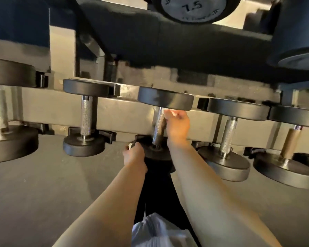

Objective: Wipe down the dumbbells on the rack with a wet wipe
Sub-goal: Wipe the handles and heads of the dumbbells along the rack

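Observation:
A black dumbbell (165, 100) with a knurled steel handle (158, 127) lies across the lower rack rail, straight ahead. My right hand (177, 124) pinches a white wet wipe (169, 112) against the top of that handle, just under the far head. My left hand (134, 154) grips the rim of the near head (156, 155) on its left side. Its fingertips are hidden behind the head.
Several more dumbbells line the same grey rack (127, 113), two to the left (86, 118) and two to the right (227, 136). An upper shelf holds a dumbbell marked 7.5 (193, 8). Grey floor (43, 184) lies below. A white plastic bag (155, 230) sits at my knees.

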